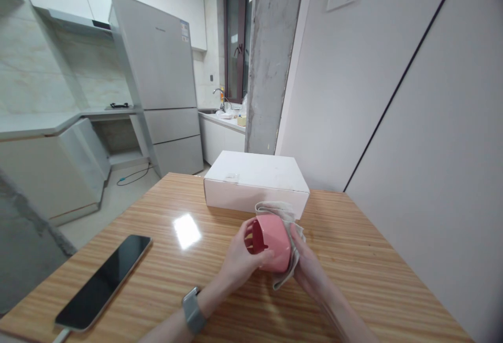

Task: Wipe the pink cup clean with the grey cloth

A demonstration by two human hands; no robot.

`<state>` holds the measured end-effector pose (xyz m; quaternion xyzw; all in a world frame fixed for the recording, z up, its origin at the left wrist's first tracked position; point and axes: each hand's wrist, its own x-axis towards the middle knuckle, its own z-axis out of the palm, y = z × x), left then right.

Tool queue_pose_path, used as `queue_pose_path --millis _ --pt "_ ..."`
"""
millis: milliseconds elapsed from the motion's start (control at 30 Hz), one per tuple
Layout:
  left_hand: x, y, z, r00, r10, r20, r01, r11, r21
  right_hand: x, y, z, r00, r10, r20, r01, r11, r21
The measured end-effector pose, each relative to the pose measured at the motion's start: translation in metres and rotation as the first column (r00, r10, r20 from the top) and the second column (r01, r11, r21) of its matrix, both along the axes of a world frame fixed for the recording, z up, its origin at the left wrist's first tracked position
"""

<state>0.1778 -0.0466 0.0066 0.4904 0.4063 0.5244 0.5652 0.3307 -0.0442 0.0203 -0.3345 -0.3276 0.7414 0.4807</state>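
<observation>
A pink cup-like container [276, 240] is held above the table, tipped so its opening faces left. My left hand [243, 254] grips it at the rim, with fingers inside the opening and the thumb along the outer side. A grey cloth [291, 269] is bunched around the container's right and far side. My right hand [304, 259] holds this cloth against the container's base, thumb on top; its other fingers are mostly hidden behind the cloth. On my left wrist is a watch with a grey band [194, 311].
The wood-grain table [353, 280] carries a white box [255, 175] just beyond my hands. A black-screened phone [104, 282] with a white cable [62, 335] lies at the left. Further off stand a fridge [157, 65], a kitchen counter and a grey concrete pillar [271, 60].
</observation>
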Motion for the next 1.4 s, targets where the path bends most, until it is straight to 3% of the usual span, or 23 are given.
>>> queue_pose_path --millis 167,400,533,700,833,967,1133,1300,1400 --pt "0.001 0.008 -0.014 0.992 0.012 0.129 -0.001 0.996 -0.086 0.003 0.0 -0.001 1.0 0.016 0.025 -0.015 1.0 -0.022" --pt "0.001 0.007 -0.014 0.949 -0.014 0.315 0.107 0.955 -0.278 0.008 -0.005 0.008 0.995 0.101 -0.029 -0.099 0.994 0.044" --pt "0.002 0.006 -0.013 0.941 -0.024 0.338 0.155 0.918 -0.365 0.009 -0.005 0.006 0.99 0.128 -0.055 -0.125 0.991 0.053" --pt "0.004 0.007 -0.015 0.956 -0.006 0.294 0.1 0.947 -0.304 0.007 -0.005 0.006 0.997 0.06 -0.049 -0.056 0.995 0.086" --pt "0.002 0.009 -0.013 0.983 0.077 0.164 -0.06 0.992 -0.109 0.006 -0.005 0.011 0.999 0.032 -0.034 -0.03 0.998 0.048" --pt "-0.002 0.007 -0.007 0.994 0.061 0.096 -0.064 0.997 0.03 0.009 -0.005 0.016 0.996 -0.035 -0.083 0.035 0.999 -0.004" --pt "-0.003 0.002 0.0 0.995 -0.052 0.08 0.052 0.999 -0.006 0.012 -0.004 0.021 0.984 -0.07 -0.163 0.06 0.996 -0.069" --pt "-0.002 0.005 -0.002 0.994 0.064 0.089 -0.057 0.996 -0.074 0.013 -0.007 0.022 0.984 -0.031 -0.174 0.022 0.998 -0.051" --pt "0.0 0.007 -0.004 0.978 0.038 0.204 0.003 0.98 -0.197 0.014 -0.008 0.021 0.982 0.006 -0.188 -0.01 1.0 -0.022"
